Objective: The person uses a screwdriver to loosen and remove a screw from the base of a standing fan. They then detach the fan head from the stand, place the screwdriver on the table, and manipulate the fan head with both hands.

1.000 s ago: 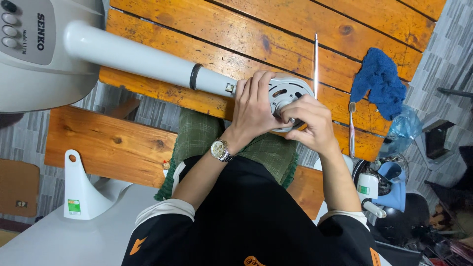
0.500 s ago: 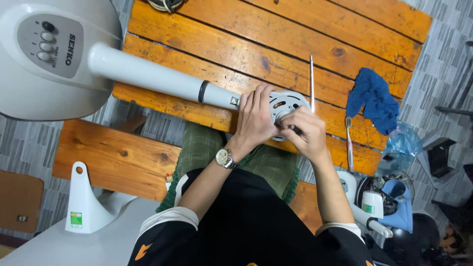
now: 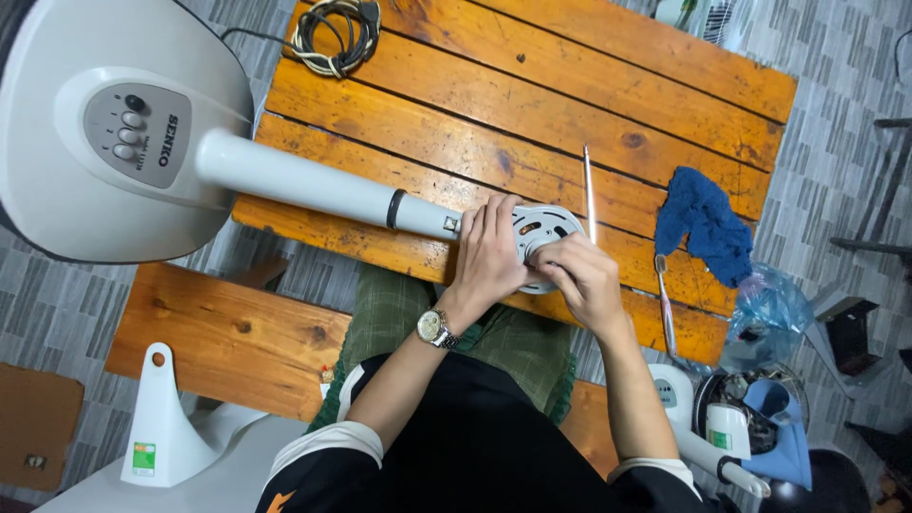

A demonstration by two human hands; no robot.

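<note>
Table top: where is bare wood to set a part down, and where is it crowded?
Bare: the planks between the cable and the cloth. Crowded: the near edge, with the pole, both hands on the disc, the rod and the toothbrush.

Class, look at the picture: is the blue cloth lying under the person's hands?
No, the blue cloth lies apart on the wooden table.

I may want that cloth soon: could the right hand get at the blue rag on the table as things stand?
Probably yes. The right hand rests on the round white fan part, and the blue rag lies uncovered to its right. Only a thin metal rod lies between, flat on the wooden table.
</note>
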